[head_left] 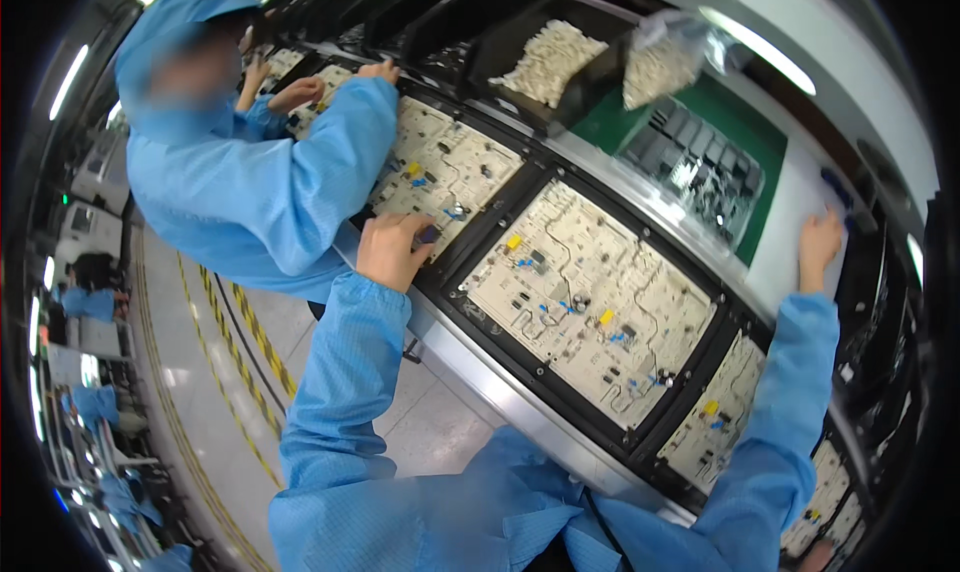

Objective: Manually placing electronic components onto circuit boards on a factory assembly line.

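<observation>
My left hand (390, 252) is closed, with a small dark purple block-shaped component (428, 234) pinched between thumb and fingers. It hovers over the near edge of a cream circuit board (460, 157) in a black frame. Over on the right, my right hand (820, 244) rests at a white surface (790, 257), fingers stretched forward and nothing visible in them. Just beyond its fingertips lies a dark blue object (836, 186), too small to make out. Between my arms sits another framed circuit board (590, 302), carrying yellow, blue and black parts.
A co-worker in blue coveralls (240, 172) leans over boards at the left. Behind the line are a black bin (500, 57) of cream parts, a clear bag (665, 57) of similar parts, and a clear tray (700, 162) on a green mat (610, 122). A metal rail (500, 372) edges the line.
</observation>
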Available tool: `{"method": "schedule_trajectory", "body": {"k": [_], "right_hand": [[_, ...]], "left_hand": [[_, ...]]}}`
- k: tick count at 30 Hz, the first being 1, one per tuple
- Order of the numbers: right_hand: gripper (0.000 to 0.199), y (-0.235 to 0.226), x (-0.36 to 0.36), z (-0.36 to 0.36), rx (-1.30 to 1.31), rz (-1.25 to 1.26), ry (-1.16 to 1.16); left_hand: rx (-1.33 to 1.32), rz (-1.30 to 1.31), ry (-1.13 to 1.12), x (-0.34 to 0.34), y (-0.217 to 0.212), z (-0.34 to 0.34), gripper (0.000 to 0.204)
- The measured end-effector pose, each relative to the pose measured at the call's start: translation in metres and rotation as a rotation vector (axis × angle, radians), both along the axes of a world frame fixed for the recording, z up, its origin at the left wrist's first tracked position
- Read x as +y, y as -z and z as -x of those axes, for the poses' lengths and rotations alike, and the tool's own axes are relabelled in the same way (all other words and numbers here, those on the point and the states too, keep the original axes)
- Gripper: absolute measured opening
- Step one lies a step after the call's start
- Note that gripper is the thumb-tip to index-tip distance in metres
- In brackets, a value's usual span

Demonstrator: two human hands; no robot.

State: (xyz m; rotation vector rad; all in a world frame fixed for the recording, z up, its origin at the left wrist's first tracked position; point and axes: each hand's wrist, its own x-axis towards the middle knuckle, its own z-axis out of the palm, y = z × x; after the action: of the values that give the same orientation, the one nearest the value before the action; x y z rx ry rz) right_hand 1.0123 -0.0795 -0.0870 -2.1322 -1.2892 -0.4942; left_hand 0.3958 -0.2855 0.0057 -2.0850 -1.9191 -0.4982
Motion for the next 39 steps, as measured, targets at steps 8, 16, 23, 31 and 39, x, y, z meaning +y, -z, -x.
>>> {"method": "schedule_trajectory", "body": {"k": [8, 16, 23, 31, 39], "right_hand": [[0.025, -0.138, -0.125, 0.308, 0.144, -0.13, -1.226], [0.027, -0.125, -0.154, 0.49, -0.194, 0.22, -1.734], [0.027, -0.106, -0.148, 0.511, -0.263, 0.235, -1.713], [0.022, -0.107, -0.155, 0.519, -0.312, 0.303, -1.653], [0.021, -0.111, -0.157, 0.528, -0.388, 0.296, -1.641]], "left_hand": [[-0.742, -0.441, -0.059, -0.046, 0.048, 0.032, 0.022], [-0.74, -0.6, -0.273, -0.051, 0.066, 0.021, 0.044], [-0.954, -0.618, -0.268, -0.053, 0.071, 0.022, 0.05], [-0.986, -0.613, -0.262, -0.054, 0.075, 0.02, 0.049], [-0.946, -0.653, -0.284, -0.053, 0.077, 0.02, 0.052]]}}
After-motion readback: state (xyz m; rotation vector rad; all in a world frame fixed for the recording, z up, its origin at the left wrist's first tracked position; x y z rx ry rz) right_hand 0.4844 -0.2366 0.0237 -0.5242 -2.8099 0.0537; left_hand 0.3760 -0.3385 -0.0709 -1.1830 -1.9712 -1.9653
